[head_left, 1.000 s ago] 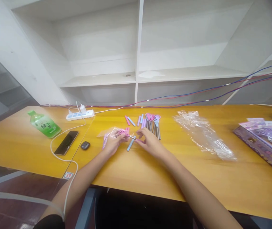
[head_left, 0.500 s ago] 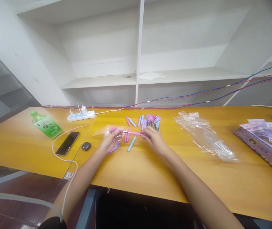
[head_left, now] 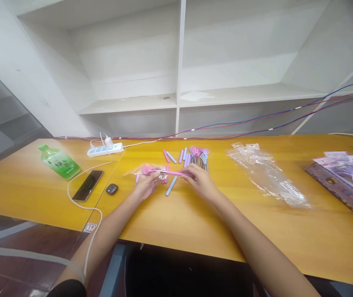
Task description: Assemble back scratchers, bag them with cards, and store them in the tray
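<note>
A pink back scratcher (head_left: pixel 176 173) with a hand-shaped head lies level between my hands. My left hand (head_left: pixel 145 185) is closed on its shaft near the head and on a clear plastic bag (head_left: pixel 133 170) that surrounds the head. My right hand (head_left: pixel 199 179) pinches the far end of the pink handle. Beneath and beside them on the table are a loose blue handle tube (head_left: pixel 170 186) and several pink and purple tubes. Behind my right hand lies a bunch of back scratchers (head_left: pixel 199 152) with pink and blue heads. Purple printed pieces under my left hand are mostly hidden.
To the right lie clear plastic bags (head_left: pixel 266 177) and a purple printed package (head_left: pixel 340 189). On the left are a green bottle (head_left: pixel 60 162), a phone (head_left: pixel 88 185), a black earbud case (head_left: pixel 111 189) and a power strip (head_left: pixel 102 150). A white cable (head_left: pixel 83 207) crosses the table edge.
The bag has come further along over the back scratcher's head and shaft. My left hand has shifted slightly right along the shaft; my right hand stays almost in place.
</note>
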`<state>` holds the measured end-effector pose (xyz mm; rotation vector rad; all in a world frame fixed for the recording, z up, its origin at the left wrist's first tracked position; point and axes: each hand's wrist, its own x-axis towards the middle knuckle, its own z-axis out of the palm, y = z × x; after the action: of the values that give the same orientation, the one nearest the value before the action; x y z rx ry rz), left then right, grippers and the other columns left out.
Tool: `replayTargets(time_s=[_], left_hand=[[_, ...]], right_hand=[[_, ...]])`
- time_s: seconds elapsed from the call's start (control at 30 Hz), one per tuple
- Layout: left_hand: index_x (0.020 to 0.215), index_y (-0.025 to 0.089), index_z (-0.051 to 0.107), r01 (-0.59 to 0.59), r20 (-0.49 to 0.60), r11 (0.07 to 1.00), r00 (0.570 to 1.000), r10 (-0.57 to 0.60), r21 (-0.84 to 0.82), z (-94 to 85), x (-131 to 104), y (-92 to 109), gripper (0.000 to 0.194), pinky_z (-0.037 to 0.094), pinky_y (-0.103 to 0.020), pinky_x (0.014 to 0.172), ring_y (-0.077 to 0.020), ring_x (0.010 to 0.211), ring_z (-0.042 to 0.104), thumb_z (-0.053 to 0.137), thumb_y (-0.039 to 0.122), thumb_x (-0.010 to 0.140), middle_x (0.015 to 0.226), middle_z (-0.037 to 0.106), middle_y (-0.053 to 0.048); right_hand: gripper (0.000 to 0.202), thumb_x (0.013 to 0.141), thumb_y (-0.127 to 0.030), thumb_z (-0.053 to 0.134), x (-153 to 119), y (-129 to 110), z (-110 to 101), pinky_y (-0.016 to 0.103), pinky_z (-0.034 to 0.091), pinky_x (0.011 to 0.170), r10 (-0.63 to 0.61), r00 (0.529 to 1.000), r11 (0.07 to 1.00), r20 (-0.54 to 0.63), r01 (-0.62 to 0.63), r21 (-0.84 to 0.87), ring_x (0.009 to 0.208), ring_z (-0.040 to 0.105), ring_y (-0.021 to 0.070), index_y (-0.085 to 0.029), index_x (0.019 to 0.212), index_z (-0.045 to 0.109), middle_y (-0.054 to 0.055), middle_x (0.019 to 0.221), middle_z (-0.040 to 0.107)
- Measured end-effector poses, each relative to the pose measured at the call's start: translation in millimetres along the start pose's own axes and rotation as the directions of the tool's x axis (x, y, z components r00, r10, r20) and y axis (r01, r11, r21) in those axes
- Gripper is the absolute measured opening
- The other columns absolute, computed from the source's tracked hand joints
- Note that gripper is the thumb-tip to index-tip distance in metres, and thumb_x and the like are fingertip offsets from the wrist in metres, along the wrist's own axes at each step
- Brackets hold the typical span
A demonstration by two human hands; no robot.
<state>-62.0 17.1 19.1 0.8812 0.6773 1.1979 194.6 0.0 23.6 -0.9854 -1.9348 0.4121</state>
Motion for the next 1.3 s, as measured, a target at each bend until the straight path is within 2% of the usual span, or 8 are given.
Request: replayTargets(time_s=[0.1, 0.27, 0.57, 0.77, 0.87, 0.93, 1.1, 1.3], left_hand=[[0.098, 0.015, 0.077, 0.021, 0.021, 1.000, 1.000, -0.021, 0.015, 0.6, -1, -4, 0.028, 0.063, -0.042, 0.088, -0.0233, 0.093, 0.075, 0.090, 0.027, 0.077, 0.097, 0.078, -0.007], [0.099, 0.014, 0.079, 0.071, 0.082, 0.997, 0.994, -0.073, 0.019, 6.8, -7, -7, 0.025, 0.058, -0.044, 0.103, -0.0237, 0.102, 0.075, 0.088, 0.026, 0.080, 0.105, 0.079, -0.010], [0.097, 0.011, 0.081, 0.089, 0.140, 0.993, 0.985, -0.100, 0.084, 13.5, -12, -9, 0.025, 0.059, -0.043, 0.101, -0.0249, 0.101, 0.075, 0.090, 0.025, 0.078, 0.106, 0.079, -0.013], [0.113, 0.017, 0.074, 0.143, 0.083, 0.989, 0.987, -0.139, -0.046, 6.0, -6, -4, 0.039, 0.058, -0.041, 0.100, -0.0239, 0.100, 0.077, 0.089, 0.030, 0.079, 0.110, 0.079, -0.010], [0.111, 0.018, 0.073, 0.160, 0.028, 0.981, 0.987, -0.158, -0.112, 0.7, -1, -1, 0.036, 0.060, -0.039, 0.096, -0.0234, 0.096, 0.078, 0.084, 0.040, 0.085, 0.104, 0.079, -0.008], [0.108, 0.017, 0.073, 0.168, 0.018, 0.978, 0.986, -0.167, -0.123, -1.0, 0, -1, 0.033, 0.061, -0.038, 0.094, -0.0229, 0.094, 0.078, 0.080, 0.043, 0.088, 0.101, 0.079, -0.007], [0.105, 0.015, 0.075, 0.208, -0.009, 0.974, 0.978, -0.210, -0.087, 2.7, -2, -5, 0.026, 0.061, -0.036, 0.093, -0.0227, 0.094, 0.078, 0.079, 0.036, 0.090, 0.102, 0.080, -0.011], [0.107, 0.012, 0.078, 0.262, 0.125, 0.965, 0.957, -0.262, 0.017, 10.4, -10, -12, 0.034, 0.060, -0.034, 0.091, -0.0240, 0.096, 0.078, 0.079, 0.042, 0.090, 0.113, 0.079, -0.017]], right_hand=[[0.016, 0.103, -0.037, 0.060, 0, -4, 2, 0.033, 0.051, 0.073, -0.010, 1.000, 1.000, -0.011, 0.010, 0.000, 0.081, 0.063, 0.0201, -0.024, 0.104, 0.070, 0.006, 0.095, 0.068], [0.015, 0.104, -0.037, 0.061, -3, -11, 10, 0.032, 0.051, 0.074, -0.056, 0.998, 0.998, -0.007, 0.057, 0.005, 0.082, 0.063, 0.0191, -0.024, 0.104, 0.069, 0.005, 0.093, 0.067], [0.017, 0.104, -0.037, 0.060, -7, -19, 23, 0.036, 0.056, 0.082, -0.064, 0.998, 0.997, 0.013, 0.064, 0.030, 0.093, 0.065, 0.0220, -0.026, 0.112, 0.070, 0.008, 0.104, 0.067], [0.021, 0.103, -0.038, 0.060, -3, -24, 13, 0.036, 0.061, 0.078, -0.010, 0.998, 0.980, -0.069, 0.023, 0.199, 0.096, 0.068, 0.0216, -0.026, 0.117, 0.070, 0.010, 0.111, 0.065], [0.019, 0.104, -0.037, 0.058, -1, -25, 8, 0.036, 0.062, 0.083, 0.025, 0.998, 0.962, -0.063, -0.007, 0.272, 0.100, 0.069, 0.0208, -0.025, 0.112, 0.071, 0.009, 0.111, 0.066], [0.019, 0.104, -0.038, 0.059, -1, -24, 6, 0.036, 0.061, 0.083, 0.036, 0.998, 0.964, -0.052, -0.021, 0.265, 0.099, 0.070, 0.0205, -0.025, 0.111, 0.072, 0.009, 0.110, 0.067], [0.020, 0.104, -0.041, 0.060, -1, -19, 8, 0.035, 0.057, 0.076, 0.016, 0.998, 0.986, -0.067, -0.004, 0.167, 0.094, 0.070, 0.0210, -0.025, 0.107, 0.072, 0.008, 0.105, 0.072], [0.019, 0.103, -0.041, 0.061, -1, -20, 9, 0.036, 0.054, 0.077, 0.005, 1.000, 0.989, -0.013, -0.003, 0.145, 0.096, 0.069, 0.0229, -0.026, 0.104, 0.073, 0.007, 0.103, 0.075]])
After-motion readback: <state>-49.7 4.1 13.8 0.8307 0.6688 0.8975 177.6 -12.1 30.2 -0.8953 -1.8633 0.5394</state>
